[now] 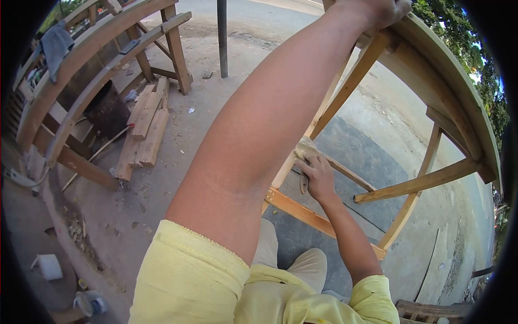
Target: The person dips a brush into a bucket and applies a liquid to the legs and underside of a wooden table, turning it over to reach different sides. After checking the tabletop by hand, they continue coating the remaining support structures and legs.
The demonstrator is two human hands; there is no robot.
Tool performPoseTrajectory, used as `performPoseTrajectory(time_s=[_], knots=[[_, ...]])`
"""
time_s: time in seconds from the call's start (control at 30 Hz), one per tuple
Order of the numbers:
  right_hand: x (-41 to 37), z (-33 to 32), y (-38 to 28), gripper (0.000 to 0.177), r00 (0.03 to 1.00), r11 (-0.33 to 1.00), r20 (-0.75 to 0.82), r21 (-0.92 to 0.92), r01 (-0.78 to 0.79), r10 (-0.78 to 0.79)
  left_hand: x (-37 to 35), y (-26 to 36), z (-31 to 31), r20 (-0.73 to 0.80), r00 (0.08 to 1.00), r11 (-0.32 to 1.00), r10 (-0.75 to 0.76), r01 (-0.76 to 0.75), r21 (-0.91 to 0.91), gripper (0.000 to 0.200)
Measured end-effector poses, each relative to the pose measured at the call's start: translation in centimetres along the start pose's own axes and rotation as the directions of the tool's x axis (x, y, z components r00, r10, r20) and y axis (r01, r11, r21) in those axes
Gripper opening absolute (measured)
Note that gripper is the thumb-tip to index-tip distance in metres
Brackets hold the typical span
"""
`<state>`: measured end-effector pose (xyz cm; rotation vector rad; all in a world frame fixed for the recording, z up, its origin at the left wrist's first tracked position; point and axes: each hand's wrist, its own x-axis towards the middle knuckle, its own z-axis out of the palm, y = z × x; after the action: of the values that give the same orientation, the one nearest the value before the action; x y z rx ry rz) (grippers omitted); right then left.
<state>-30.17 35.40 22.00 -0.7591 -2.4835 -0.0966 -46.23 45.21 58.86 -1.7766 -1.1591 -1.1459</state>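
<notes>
My left arm stretches across the middle of the view. At the top, my left hand (372, 12) closes on the upper edge of a wooden table (426, 70), which appears tipped on its side; part of the hand is cut off by the frame. Lower down, my right hand (319, 175) is wrapped round what looks like a paintbrush (304, 184), its brown handle end pointing down. The brush's pale head touches or lies close to a light wooden leg, partly hidden by my left arm. An orange-brown crossbar (305, 211) runs just below that hand.
A wooden workbench (81, 70) with a grey cloth (55, 47) stands at left. Stacked wood pieces (144, 127) and a dark bucket (108, 110) are beside it. A dark post (222, 38) rises behind. A white container (49, 267) and a jar (90, 303) sit lower left.
</notes>
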Motion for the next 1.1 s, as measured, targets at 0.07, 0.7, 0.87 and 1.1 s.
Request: performPoseTrajectory(time_s=[0.07, 0.7, 0.87, 1.1], knots=[[-1.5, -2.2, -2.1, 0.035, 0.984, 0.994, 0.17, 0.105, 0.038, -0.056, -0.2, 0.1, -0.4, 0.007, 1.0, 1.0, -0.02, 0.02, 0.023, 0.051], [1.7, 0.4, 2.2, 0.027, 0.746, 0.321, 0.553, 0.677, -0.662, 0.371, -0.5, 0.3, -1.0, 0.053, 0.998, 0.998, -0.045, 0.046, -0.031, 0.055], [2.8, -0.3, 2.0, 0.024, 0.777, 0.527, 0.585, 0.596, -0.606, 0.232, -0.2, 0.3, -1.0, 0.073, 0.997, 0.999, -0.015, 0.018, -0.037, 0.055], [9.7, -4.8, 4.9, 0.021, 0.956, 0.904, 0.191, 0.326, -0.276, 0.223, 0.1, 0.4, -0.5, 0.006, 1.0, 1.0, -0.028, 0.028, -0.003, 0.054]])
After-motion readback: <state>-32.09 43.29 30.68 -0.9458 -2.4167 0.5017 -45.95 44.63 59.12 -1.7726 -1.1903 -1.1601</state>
